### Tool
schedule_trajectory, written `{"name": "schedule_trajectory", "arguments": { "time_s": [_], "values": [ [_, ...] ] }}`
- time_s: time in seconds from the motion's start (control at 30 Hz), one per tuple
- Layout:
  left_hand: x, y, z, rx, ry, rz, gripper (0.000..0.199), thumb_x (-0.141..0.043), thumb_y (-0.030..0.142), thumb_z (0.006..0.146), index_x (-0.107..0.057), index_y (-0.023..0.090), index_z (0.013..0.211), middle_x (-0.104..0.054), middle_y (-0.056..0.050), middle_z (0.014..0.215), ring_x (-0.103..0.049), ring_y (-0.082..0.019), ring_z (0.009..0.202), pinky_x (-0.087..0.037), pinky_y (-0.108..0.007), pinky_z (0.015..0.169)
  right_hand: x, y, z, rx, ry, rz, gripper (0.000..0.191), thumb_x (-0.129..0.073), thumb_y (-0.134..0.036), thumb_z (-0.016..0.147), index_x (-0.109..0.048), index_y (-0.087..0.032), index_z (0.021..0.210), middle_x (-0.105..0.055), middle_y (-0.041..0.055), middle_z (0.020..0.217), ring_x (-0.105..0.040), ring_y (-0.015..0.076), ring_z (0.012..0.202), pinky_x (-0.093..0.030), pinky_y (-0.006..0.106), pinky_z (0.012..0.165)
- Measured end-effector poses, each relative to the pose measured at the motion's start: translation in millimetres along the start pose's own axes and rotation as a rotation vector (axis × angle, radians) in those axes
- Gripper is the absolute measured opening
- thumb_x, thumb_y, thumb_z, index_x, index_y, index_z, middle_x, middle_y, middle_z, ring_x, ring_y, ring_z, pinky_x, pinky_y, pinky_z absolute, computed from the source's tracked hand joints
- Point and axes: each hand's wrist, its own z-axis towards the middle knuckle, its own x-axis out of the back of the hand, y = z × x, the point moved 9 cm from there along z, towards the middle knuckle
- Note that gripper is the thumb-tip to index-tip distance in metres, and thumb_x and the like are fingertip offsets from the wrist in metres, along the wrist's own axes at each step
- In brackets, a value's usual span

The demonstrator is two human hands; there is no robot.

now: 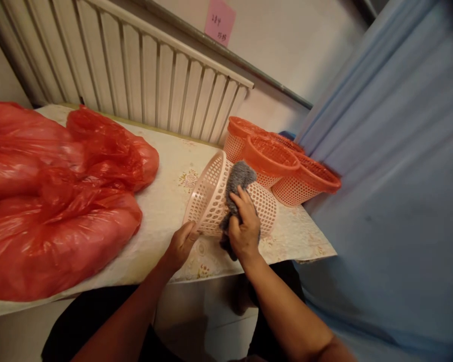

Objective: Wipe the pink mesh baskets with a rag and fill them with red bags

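Note:
A pale pink perforated basket (264, 203) lies on its side on the table, its wide mouth towards the left. My left hand (180, 245) grips the near edge of its rim, thumb and fingers closed on it. Across the basket's side lies a dark grey cloth (239, 176), which my right hand (245, 226) holds pressed against the mesh with bent fingers. Part of the cloth hangs down below the right palm.
Several baskets with red plastic liners (272, 156) stand behind and to the right. Large stuffed red plastic bags (60, 221) cover the left side of the flowered table (162, 211). A radiator (147, 70) runs behind; a blue curtain (392, 201) hangs at the right.

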Motion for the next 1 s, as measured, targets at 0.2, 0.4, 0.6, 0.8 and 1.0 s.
{"name": "schedule_trajectory", "arguments": {
  "time_s": [0.2,0.4,0.6,0.8,1.0],
  "values": [
    [4.9,0.9,0.7,0.009,0.02,-0.016,0.033,-0.036,0.046,0.094,-0.048,0.018,0.081,-0.049,-0.001,0.078,-0.05,-0.017,0.078,-0.043,-0.03,0.078,-19.9,-14.2,22.1,0.113,-0.096,-0.068,0.056,-0.043,-0.007,0.076,-0.051,-0.02,0.13,-0.039,0.0075,0.148,-0.032,0.0206,0.14,-0.026,0.05,0.116],
    [4.1,2.9,-0.2,-0.001,0.033,0.009,0.035,-0.036,0.046,0.093,-0.049,0.018,0.077,-0.053,-0.002,0.078,-0.052,-0.017,0.077,-0.044,-0.031,0.073,15.2,55.3,8.4,-0.014,-0.03,-0.128,0.061,-0.037,-0.002,0.07,-0.055,-0.02,0.126,-0.048,0.0066,0.142,-0.041,0.0181,0.134,-0.031,0.047,0.114],
    [1.3,2.5,-1.1,-0.017,0.02,0.016,0.036,-0.035,0.047,0.093,-0.047,0.018,0.076,-0.056,-0.003,0.083,-0.053,-0.018,0.08,-0.044,-0.032,0.075,76.4,137.6,-41.1,-0.313,0.189,-0.263,0.054,-0.039,-0.009,0.071,-0.062,-0.016,0.119,-0.054,0.0093,0.136,-0.049,0.0214,0.128,-0.035,0.045,0.111],
    [0.8,1.4,-1.6,-0.011,0.014,-0.004,0.037,-0.035,0.049,0.093,-0.049,0.017,0.079,-0.056,-0.003,0.084,-0.053,-0.019,0.081,-0.043,-0.032,0.076,91.3,157.1,-56.2,-0.515,0.299,-0.234,0.053,-0.04,-0.013,0.069,-0.065,-0.014,0.116,-0.062,0.0109,0.127,-0.054,0.0234,0.123,-0.038,0.044,0.108],
    [-3.0,5.4,-0.3,0.01,0.0,-0.016,0.04,-0.037,0.054,0.09,-0.053,0.017,0.088,-0.057,-0.004,0.086,-0.052,-0.019,0.082,-0.043,-0.033,0.078,56.9,111.4,5.1,-0.379,0.169,-0.104,0.053,-0.039,-0.011,0.067,-0.066,-0.014,0.112,-0.064,0.0091,0.124,-0.057,0.0215,0.118,-0.039,0.043,0.108]
  ]
}}
